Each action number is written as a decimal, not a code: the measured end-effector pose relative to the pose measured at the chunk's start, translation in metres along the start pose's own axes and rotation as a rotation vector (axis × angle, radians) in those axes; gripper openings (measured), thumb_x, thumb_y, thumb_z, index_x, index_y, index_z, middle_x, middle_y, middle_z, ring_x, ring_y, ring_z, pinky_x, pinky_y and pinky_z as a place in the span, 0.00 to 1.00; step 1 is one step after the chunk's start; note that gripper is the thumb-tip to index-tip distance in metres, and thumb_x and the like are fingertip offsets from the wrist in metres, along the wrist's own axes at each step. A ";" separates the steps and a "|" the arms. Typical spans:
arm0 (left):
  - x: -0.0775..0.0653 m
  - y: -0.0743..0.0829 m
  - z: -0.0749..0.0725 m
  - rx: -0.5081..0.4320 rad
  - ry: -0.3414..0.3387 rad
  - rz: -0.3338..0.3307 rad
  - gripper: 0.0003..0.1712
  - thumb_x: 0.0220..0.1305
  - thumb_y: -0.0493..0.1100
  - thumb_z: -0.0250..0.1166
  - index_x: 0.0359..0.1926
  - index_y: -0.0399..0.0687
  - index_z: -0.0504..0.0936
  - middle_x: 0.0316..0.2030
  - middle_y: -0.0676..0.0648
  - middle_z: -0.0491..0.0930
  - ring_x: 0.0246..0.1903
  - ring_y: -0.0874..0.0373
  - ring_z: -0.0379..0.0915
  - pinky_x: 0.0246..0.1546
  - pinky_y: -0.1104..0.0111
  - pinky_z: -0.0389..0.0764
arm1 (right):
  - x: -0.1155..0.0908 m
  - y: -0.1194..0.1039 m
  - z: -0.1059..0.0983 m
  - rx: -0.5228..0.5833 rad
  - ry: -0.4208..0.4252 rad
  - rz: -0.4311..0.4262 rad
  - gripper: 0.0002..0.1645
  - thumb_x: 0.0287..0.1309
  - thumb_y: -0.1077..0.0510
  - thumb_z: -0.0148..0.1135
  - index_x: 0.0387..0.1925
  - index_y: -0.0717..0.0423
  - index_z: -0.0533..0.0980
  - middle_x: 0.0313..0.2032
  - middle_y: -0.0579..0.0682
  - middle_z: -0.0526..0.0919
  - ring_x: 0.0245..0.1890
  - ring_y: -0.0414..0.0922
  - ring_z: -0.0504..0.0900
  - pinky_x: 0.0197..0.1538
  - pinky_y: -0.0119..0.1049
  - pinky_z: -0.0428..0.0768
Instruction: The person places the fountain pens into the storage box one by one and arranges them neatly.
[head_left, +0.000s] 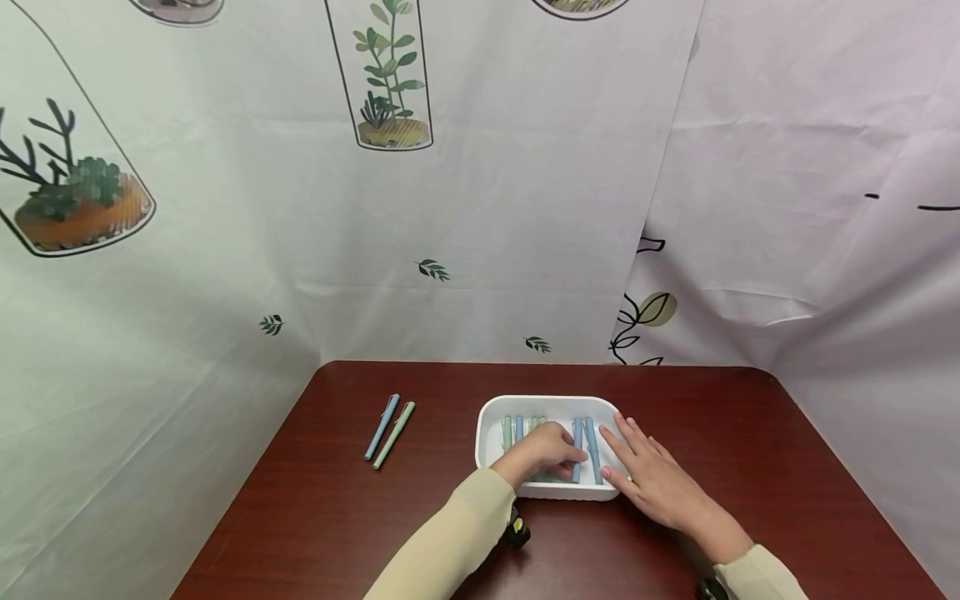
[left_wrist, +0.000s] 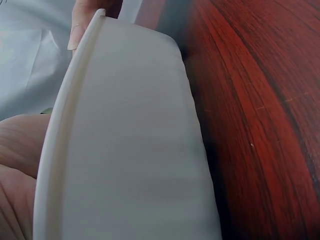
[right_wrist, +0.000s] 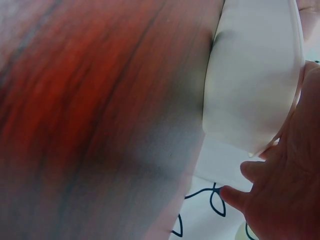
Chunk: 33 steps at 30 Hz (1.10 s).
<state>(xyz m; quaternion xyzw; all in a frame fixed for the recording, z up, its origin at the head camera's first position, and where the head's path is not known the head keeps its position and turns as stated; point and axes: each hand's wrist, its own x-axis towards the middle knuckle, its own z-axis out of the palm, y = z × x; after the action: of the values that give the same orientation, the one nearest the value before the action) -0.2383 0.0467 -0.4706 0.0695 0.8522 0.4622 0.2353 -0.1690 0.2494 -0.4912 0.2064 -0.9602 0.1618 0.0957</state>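
Observation:
A white tray point(head_left: 491, 408) on the table holds several pale green and blue pens lying side by side. My left hand point(head_left: 546, 448) reaches over its near wall, fingers curled, and pinches a blue pen point(head_left: 577, 430) in the right half. Another blue pen point(head_left: 591, 442) lies just right of that one. Left of the hand are a green pen point(head_left: 507, 428) and a blue pen point(head_left: 519, 427); the hand covers parts of others. My right hand point(head_left: 660, 479) rests at the tray's right rim, fingers straight and spread. In the left wrist view the tray wall point(left_wrist: 130, 125) hides the fingertips.
On the table left of the tray lie a blue pen point(head_left: 382, 427) and a green pen point(head_left: 394, 435), slanted side by side. The dark red wooden table point(head_left: 315, 517) ends at a white cloth backdrop point(head_left: 480, 208) with plant prints.

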 end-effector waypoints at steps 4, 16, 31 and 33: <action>0.000 0.002 0.002 0.015 -0.003 -0.003 0.11 0.64 0.40 0.72 0.32 0.39 0.78 0.16 0.48 0.77 0.13 0.63 0.73 0.19 0.73 0.79 | 0.001 0.000 0.000 0.004 0.004 -0.003 0.38 0.73 0.39 0.54 0.76 0.52 0.64 0.77 0.62 0.55 0.74 0.66 0.57 0.67 0.67 0.64; 0.004 0.003 0.007 0.048 -0.012 -0.009 0.15 0.66 0.41 0.70 0.24 0.43 0.77 0.13 0.48 0.77 0.11 0.62 0.72 0.15 0.74 0.75 | 0.001 0.001 0.002 0.001 0.022 -0.036 0.37 0.72 0.41 0.55 0.75 0.54 0.65 0.77 0.64 0.56 0.73 0.68 0.59 0.67 0.64 0.66; 0.002 0.003 0.008 0.102 0.021 -0.019 0.24 0.64 0.41 0.72 0.54 0.30 0.77 0.18 0.45 0.82 0.12 0.61 0.77 0.19 0.73 0.78 | 0.000 0.001 0.002 0.016 0.007 -0.021 0.38 0.73 0.40 0.54 0.76 0.53 0.63 0.77 0.63 0.55 0.74 0.68 0.58 0.67 0.64 0.67; 0.001 0.003 0.007 0.118 0.020 -0.015 0.26 0.64 0.42 0.72 0.56 0.30 0.76 0.19 0.45 0.82 0.13 0.60 0.79 0.22 0.72 0.80 | 0.000 0.001 0.002 0.019 0.005 -0.017 0.38 0.73 0.40 0.54 0.76 0.53 0.63 0.77 0.63 0.55 0.74 0.68 0.58 0.67 0.64 0.67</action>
<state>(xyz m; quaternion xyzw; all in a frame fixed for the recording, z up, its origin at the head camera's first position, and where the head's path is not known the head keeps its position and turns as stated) -0.2366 0.0541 -0.4713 0.0725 0.8807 0.4100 0.2258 -0.1700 0.2496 -0.4933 0.2148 -0.9567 0.1706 0.0976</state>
